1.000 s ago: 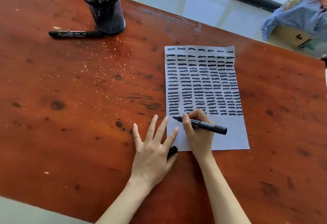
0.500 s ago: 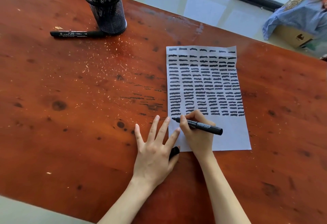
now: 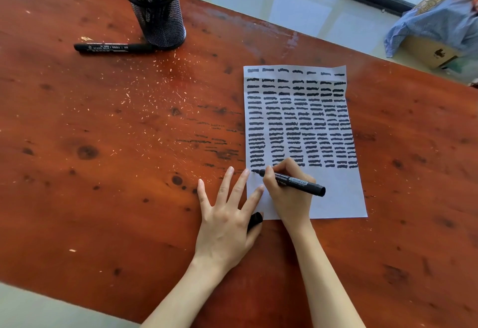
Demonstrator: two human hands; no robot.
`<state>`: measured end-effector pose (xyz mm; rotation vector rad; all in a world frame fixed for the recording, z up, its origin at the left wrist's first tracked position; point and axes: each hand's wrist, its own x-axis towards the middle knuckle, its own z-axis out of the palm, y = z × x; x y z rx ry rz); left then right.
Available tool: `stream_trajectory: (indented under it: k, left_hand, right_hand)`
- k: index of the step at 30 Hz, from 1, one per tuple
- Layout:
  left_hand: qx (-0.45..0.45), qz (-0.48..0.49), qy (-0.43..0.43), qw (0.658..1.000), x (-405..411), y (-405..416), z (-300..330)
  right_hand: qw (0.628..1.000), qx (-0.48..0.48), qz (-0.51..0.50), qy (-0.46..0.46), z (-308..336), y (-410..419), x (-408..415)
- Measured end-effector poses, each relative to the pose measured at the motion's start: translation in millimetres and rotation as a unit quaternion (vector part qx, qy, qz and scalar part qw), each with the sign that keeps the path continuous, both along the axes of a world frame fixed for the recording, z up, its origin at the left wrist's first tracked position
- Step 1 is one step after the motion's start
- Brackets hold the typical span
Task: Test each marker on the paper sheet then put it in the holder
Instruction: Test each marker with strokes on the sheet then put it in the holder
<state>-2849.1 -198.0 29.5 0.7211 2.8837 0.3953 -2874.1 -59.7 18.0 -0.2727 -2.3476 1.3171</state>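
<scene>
The white paper sheet (image 3: 338, 198) lies on the table, most of it filled with rows of short black strokes. My right hand (image 3: 291, 193) grips an uncapped black marker (image 3: 297, 182). Its tip touches the sheet at the left edge, just below the lowest row of strokes. My left hand (image 3: 225, 224) rests flat with spread fingers, fingertips on the sheet's lower left corner, and its thumb pins a black marker cap (image 3: 256, 220). The black mesh holder (image 3: 160, 14) stands at the far left with several black markers in it. Another capped black marker (image 3: 111, 47) lies in front of the holder.
The red-brown wooden table (image 3: 103, 172) is speckled with pale scratches and dark ink smears left of the sheet. Its far edge runs diagonally behind the sheet. Beyond it are a pale tiled floor and a cardboard box under blue cloth (image 3: 434, 32) at the far right.
My right hand has slid the marker tip leftwards to the sheet's left edge, under the lowest row. My left hand stays flat in place.
</scene>
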Motion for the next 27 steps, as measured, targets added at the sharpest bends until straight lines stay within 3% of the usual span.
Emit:
stream_trajectory:
  k: [27]
  left_hand:
    - [0.001,0.002,0.003,1.000,0.2,-0.3,-0.2]
  right_hand:
    - [0.999,0.023,-0.024,0.011,2.8,-0.8,-0.9]
